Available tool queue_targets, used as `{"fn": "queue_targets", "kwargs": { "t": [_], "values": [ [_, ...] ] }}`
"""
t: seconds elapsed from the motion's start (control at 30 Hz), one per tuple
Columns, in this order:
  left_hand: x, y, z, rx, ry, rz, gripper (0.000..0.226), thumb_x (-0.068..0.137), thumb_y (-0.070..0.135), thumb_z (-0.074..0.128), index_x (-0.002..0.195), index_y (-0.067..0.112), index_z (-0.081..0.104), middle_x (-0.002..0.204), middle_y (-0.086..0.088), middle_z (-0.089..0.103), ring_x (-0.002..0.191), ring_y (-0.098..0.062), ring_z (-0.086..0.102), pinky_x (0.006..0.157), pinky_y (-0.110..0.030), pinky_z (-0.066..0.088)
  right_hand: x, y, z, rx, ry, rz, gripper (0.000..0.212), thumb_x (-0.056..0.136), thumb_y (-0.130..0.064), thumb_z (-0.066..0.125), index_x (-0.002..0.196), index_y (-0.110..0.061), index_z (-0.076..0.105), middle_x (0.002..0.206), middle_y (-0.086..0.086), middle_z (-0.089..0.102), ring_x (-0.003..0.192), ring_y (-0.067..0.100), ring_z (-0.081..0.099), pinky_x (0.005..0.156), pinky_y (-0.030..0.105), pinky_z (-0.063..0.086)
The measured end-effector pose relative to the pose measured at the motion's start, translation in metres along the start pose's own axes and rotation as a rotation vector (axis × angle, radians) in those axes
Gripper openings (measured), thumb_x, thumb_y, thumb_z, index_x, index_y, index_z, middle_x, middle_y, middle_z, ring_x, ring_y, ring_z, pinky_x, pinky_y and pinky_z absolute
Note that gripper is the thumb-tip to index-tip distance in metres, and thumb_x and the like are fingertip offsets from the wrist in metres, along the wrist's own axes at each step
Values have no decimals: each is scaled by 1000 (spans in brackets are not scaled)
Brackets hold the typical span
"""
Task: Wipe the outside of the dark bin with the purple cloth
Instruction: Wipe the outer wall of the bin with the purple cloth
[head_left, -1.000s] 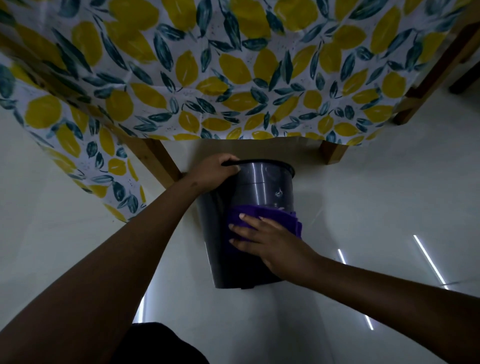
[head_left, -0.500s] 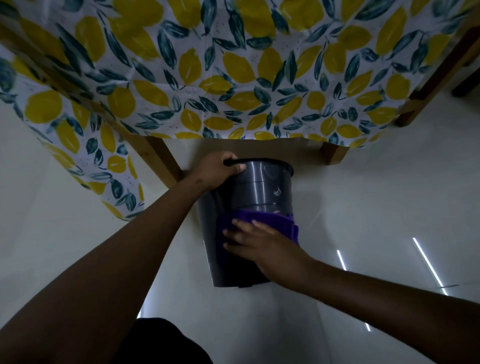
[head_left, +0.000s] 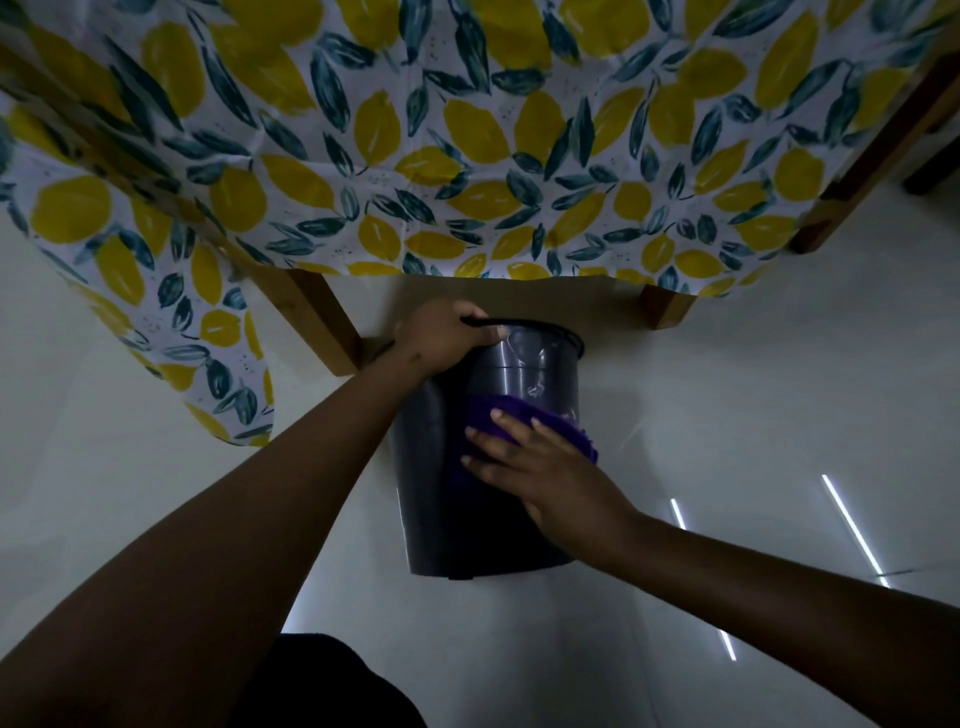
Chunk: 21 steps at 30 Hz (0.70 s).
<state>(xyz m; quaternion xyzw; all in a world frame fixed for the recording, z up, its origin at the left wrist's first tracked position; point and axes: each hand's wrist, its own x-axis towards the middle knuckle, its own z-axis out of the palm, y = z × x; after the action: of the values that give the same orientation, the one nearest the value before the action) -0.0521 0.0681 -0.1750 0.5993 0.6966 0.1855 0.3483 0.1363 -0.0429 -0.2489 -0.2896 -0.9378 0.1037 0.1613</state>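
Two bare arms reach in from the near edge, and between them a dark shape at the bottom edge is cut off and too dim to name. One dark bin (head_left: 498, 514) stands on the pale glossy floor (head_left: 727, 415), which shows three thin bright streaks of reflected light on the right. The bin is a smooth, dark grey plastic cylinder with a faint sheen and a thin black rim; its base edge is lost in shadow. The right hand (head_left: 540, 467) lies flat, fingers spread, pressing one purple cloth (head_left: 550, 421) against the bin's near wall; much of the cloth is hidden under the palm. The left hand (head_left: 441, 343) is curled closed over the bin's far-left rim. Beyond stands a wooden table, three of its legs (head_left: 322, 322) showing, draped in one lemon-print tablecloth (head_left: 467, 156) that hides its top.
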Motion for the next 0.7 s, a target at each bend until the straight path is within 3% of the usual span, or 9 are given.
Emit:
{"fn": "queue_targets", "kwargs": {
  "t": [0.07,0.2,0.27,0.37,0.43,0.57,0.7],
  "values": [
    [-2,1,-1,-148,2,4,23,74,42,77,80,21,72,83,-1,71,79,-14,64,77,-33,50,8,3,-6,46,81,143,60,86,-3,54,141,-24,40,152,-2,34,143,24,19,112,49,27],
    [-10,8,-2,-401,-8,-9,26,75,31,78,82,8,67,77,-9,64,72,-19,57,68,-32,45,17,17,-28,22,255,376,51,89,-4,43,137,-19,47,150,0,36,143,27,21,113,46,25],
    [-10,7,-2,-426,8,0,27,73,31,80,77,10,63,70,-6,58,68,-18,52,63,-29,42,14,12,-26,-170,182,298,55,83,-6,43,136,-23,48,149,0,39,141,29,25,111,46,22],
    [-6,4,-3,-386,44,53,28,75,30,79,70,14,57,68,-5,52,65,-14,47,58,-25,36,-1,-6,-7,-263,-54,47,68,66,-13,76,129,-25,55,144,-2,46,138,26,31,111,44,20],
    [-4,5,-3,-336,38,108,24,80,27,75,71,15,56,72,-6,53,67,-13,48,59,-24,36,-3,-4,-2,-259,-93,-1,74,62,-15,80,131,-22,55,145,-1,45,138,23,29,110,43,21],
    [-5,11,-2,-324,-38,177,12,87,21,67,86,9,65,74,-1,62,66,-3,56,65,-19,44,18,16,-26,-153,112,234,62,82,-4,57,140,-17,42,152,4,32,143,25,21,113,46,25],
    [-8,8,-2,-345,-34,203,20,89,18,65,102,2,67,91,-9,67,85,-16,62,79,-28,49,27,30,-43,95,330,453,48,94,-4,50,140,-15,45,153,4,30,144,22,18,115,38,24]
  ]
}}
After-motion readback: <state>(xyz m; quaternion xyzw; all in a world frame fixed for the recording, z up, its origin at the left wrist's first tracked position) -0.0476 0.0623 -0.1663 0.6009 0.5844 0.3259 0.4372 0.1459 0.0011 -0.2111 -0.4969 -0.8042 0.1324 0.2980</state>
